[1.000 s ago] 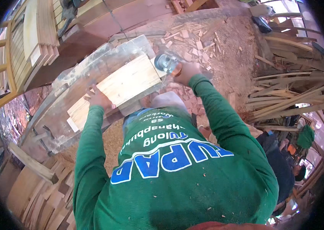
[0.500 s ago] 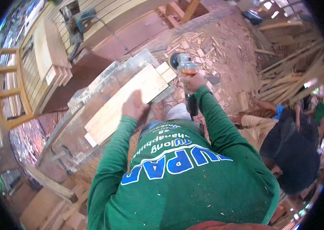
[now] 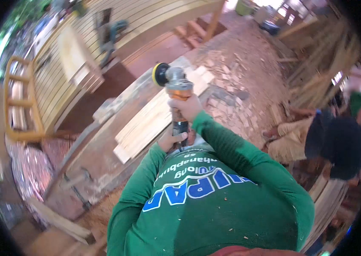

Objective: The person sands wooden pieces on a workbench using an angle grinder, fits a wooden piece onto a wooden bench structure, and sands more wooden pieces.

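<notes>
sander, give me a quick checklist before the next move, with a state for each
1. Right hand gripping the sander: ok
2. Left hand on the sander's lower end: ok, thumb across it
3. Yellow-edged disc off the board: ok
4. Board steadied by a hand: not ok, both are on the sander
5. Disc stopped: cannot tell
6. Other person away from the workbench: ok
</notes>
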Tool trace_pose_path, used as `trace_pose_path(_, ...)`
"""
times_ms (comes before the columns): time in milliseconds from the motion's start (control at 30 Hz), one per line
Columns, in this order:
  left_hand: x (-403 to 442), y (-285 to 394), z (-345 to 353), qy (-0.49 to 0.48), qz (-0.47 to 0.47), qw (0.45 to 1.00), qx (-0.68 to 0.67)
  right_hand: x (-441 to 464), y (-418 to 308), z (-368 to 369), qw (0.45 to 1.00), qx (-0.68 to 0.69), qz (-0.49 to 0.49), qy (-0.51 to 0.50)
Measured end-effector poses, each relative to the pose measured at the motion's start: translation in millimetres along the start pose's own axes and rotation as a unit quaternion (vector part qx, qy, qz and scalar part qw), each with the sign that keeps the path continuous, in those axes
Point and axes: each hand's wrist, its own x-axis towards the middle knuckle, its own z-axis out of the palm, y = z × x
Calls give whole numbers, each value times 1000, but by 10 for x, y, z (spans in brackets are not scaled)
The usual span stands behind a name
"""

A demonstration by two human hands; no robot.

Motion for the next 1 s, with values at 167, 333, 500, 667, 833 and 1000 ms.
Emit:
trace_pose_path(167,-646,-272,-604,126,25,991,26,-508,-237,611,962,-122,-15,-242)
trace_pose_path(333,-1478,-351,-928,453,82,873,160,-579,36,831,861,-375,-146,-311)
trace_pose_path(500,-2256,-611,-1280,645,-90,728,212,-657,421,483,759,-554,-64,-336)
trace_pose_path(667,-2486,-1198,-1725,749,-200,605,181,-670,926,-253,739,-610,84,-273)
trace_pose_path(833,-2332,-1500,-1953,794,-238,520,207,-683,1185,-776,782,-584,141,-170)
trace_pose_path(1000,-2119,-1414,-1935,783,-261,519,222,-228,1321,-1156,728,-639,191,-162)
